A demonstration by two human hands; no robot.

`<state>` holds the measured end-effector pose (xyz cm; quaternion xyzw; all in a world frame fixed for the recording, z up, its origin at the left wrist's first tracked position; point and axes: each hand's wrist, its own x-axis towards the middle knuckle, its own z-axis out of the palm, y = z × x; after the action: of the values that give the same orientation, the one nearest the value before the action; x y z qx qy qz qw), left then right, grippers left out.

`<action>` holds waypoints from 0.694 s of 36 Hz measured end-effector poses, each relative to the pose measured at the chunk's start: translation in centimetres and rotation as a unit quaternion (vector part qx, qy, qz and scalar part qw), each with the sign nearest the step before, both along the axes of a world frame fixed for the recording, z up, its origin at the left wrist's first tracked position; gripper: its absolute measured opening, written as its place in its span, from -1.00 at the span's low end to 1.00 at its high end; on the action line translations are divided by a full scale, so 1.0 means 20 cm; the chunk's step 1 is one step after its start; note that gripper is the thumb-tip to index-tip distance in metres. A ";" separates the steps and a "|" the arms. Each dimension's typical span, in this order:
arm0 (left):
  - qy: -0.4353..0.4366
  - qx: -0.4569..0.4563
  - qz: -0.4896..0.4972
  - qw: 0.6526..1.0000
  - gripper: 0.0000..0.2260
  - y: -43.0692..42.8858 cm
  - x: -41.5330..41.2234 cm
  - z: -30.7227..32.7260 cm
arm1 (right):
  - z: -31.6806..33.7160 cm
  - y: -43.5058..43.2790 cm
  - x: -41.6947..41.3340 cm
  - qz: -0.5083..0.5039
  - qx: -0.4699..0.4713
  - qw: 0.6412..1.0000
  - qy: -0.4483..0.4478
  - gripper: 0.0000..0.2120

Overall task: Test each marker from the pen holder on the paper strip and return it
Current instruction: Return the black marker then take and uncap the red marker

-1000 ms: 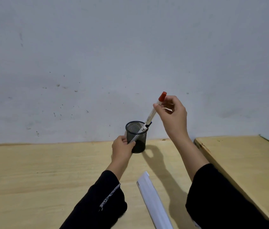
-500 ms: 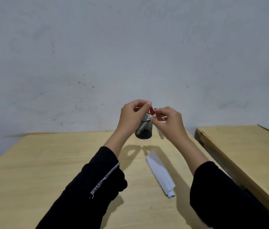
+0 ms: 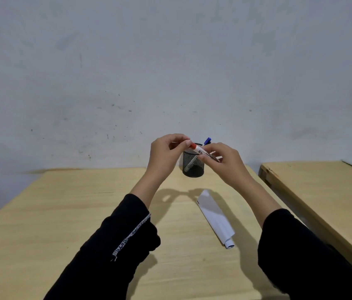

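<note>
While I hold the red-capped marker [image 3: 201,151] level between both hands, the left hand [image 3: 166,154] pinches its cap and the right hand [image 3: 224,163] closes round the barrel; I judge it light, stiff, slick plastic, best gripped mid-barrel; behind my fingers stands the mesh pen holder [image 3: 193,164]; below them lies the paper strip [image 3: 215,217] on the pale wooden table [image 3: 62,213], against a scuffed wall [image 3: 170,61]

Soft, even light is falling from above and in front, so the left hand [image 3: 166,152] and right hand [image 3: 224,161] are casting gray shadows on the table [image 3: 62,213] just below them. The wide lens is bending the table edges, and the picture is looking slightly soft, with no glare.
</note>
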<state>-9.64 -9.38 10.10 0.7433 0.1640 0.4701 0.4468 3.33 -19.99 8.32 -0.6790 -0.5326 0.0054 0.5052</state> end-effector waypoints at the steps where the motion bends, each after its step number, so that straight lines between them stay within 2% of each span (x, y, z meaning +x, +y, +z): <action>1: -0.010 -0.005 0.003 1.000 -0.86 0.01 -0.01 -0.01 | 0.00 -0.01 0.00 0.003 0.003 1.000 0.016 -0.88; 8: -0.071 -0.107 -0.003 0.992 -0.90 0.04 -0.03 -0.10 | -0.04 -0.07 0.05 0.030 0.021 0.990 0.138 -0.87; 12: -0.098 -0.173 -0.036 0.979 -0.91 0.05 -0.04 -0.16 | -0.04 -0.09 0.06 0.043 0.095 0.964 0.246 -0.85; 15: -0.112 -0.214 -0.077 0.967 -0.82 0.04 -0.02 -0.20 | -0.07 -0.08 0.03 0.054 0.161 0.914 0.367 -0.84; 18: -0.111 -0.246 -0.104 0.957 -0.88 0.03 0.00 -0.21 | -0.09 -0.04 -0.01 0.102 0.222 0.831 0.500 -0.89; 20: -0.102 -0.257 -0.121 0.953 -0.92 0.03 0.01 -0.22 | -0.09 -0.02 -0.04 0.127 0.243 0.796 0.539 -0.92; 22: -0.090 -0.254 -0.137 0.953 -0.94 0.02 0.02 -0.22 | -0.10 -0.01 -0.06 0.130 0.233 0.804 0.531 -0.92; 25: -0.074 -0.231 -0.149 0.959 -0.94 0.02 0.02 -0.22 | -0.11 0.02 -0.08 0.131 0.197 0.840 0.488 -0.89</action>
<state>-9.24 -9.02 5.74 0.5991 0.1220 0.4012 0.6820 1.69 -19.56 6.08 -0.3987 -0.2906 0.2975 0.8173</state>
